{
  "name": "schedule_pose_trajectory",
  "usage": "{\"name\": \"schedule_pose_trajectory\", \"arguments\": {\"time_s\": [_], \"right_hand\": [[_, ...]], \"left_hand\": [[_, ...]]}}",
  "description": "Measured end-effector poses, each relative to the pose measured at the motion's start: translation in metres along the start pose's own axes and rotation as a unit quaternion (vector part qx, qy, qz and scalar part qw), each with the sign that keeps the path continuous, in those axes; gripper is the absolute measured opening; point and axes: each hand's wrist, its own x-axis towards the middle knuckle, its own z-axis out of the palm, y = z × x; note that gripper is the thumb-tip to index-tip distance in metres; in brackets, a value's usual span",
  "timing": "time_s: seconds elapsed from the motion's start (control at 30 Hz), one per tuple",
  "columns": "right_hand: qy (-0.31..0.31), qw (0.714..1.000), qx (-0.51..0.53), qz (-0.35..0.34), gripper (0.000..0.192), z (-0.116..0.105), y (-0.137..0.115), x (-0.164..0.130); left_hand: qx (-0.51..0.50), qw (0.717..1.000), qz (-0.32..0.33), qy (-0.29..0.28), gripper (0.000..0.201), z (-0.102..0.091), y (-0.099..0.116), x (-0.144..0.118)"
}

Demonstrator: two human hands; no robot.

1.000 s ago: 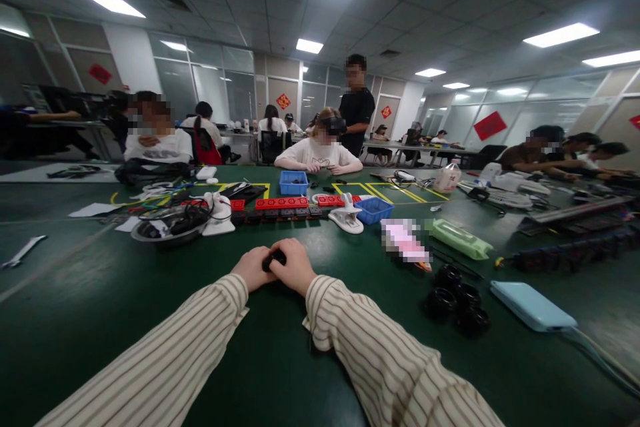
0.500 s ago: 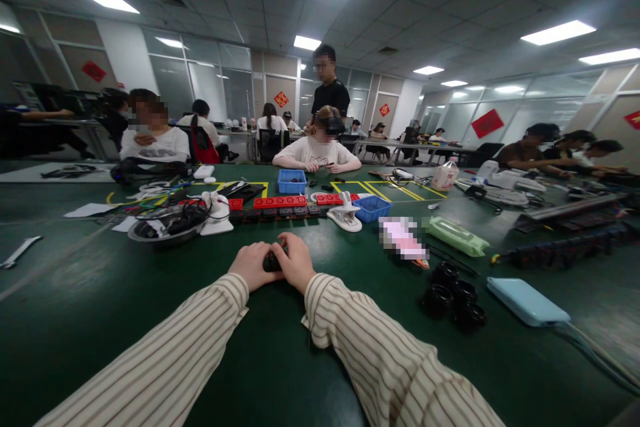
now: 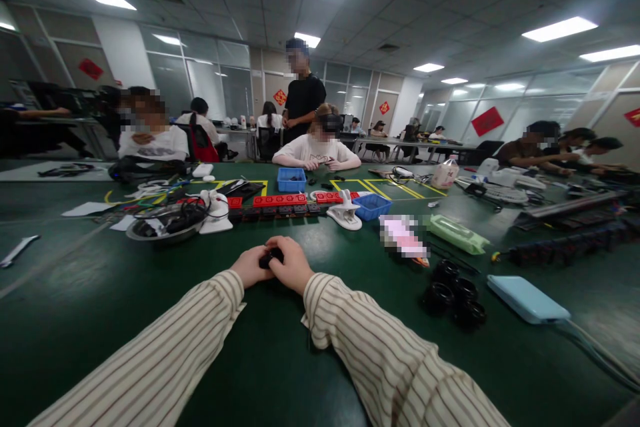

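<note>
Both my hands meet over the green table, closed around a small black rounded part (image 3: 273, 257). My left hand (image 3: 249, 267) grips it from the left, fingers curled behind it. From the right, my right hand (image 3: 293, 263) holds it, with the thumb across its near side and the fingers over the top. Much of the part is hidden, so its exact kind cannot be made out. Off to the right stands a cluster of several glossy black round pieces (image 3: 454, 293), apart from my hands.
Beyond my hands run red sockets (image 3: 280, 201), a white clamp (image 3: 345, 212) and blue baskets (image 3: 291, 179) (image 3: 371, 207). A metal bowl (image 3: 165, 233) of cables stands left; a wrench (image 3: 20, 249) lies farther left. On the right are a light-blue power bank (image 3: 528, 299) and a green pack (image 3: 457, 234).
My right hand has shifted slightly left and its fingers now reach farther over the black part, which has turned in my grip. The standing person behind has moved left.
</note>
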Motion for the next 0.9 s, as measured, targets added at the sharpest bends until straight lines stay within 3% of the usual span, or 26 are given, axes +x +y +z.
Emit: {"name": "schedule_pose_trajectory", "arguments": {"time_s": [0.13, 0.27, 0.43, 0.63, 0.73, 0.9], "right_hand": [[0.022, 0.999, 0.014, 0.018, 0.038, 0.002, 0.002, 0.0], [0.024, 0.996, -0.068, 0.045, 0.046, 0.001, 0.002, 0.001], [-0.031, 0.987, -0.14, 0.074, 0.034, -0.001, 0.001, 0.001], [0.141, 0.99, -0.01, 0.028, 0.027, -0.002, 0.015, 0.005], [0.169, 0.98, -0.015, 0.105, 0.019, -0.001, 0.029, 0.008], [0.089, 0.969, -0.076, 0.218, 0.03, 0.0, 0.043, 0.008]], "left_hand": [[0.032, 0.999, -0.001, -0.011, 0.037, -0.001, 0.005, -0.001], [0.077, 0.997, 0.003, 0.009, 0.051, -0.004, 0.016, -0.004], [0.106, 0.994, -0.007, 0.018, 0.031, -0.005, 0.019, -0.005], [0.096, 0.994, 0.006, 0.048, 0.037, -0.002, 0.015, -0.006], [0.096, 0.994, 0.009, 0.055, 0.039, -0.001, 0.015, -0.007], [0.108, 0.993, 0.01, 0.046, 0.038, -0.004, 0.018, -0.007]]}}
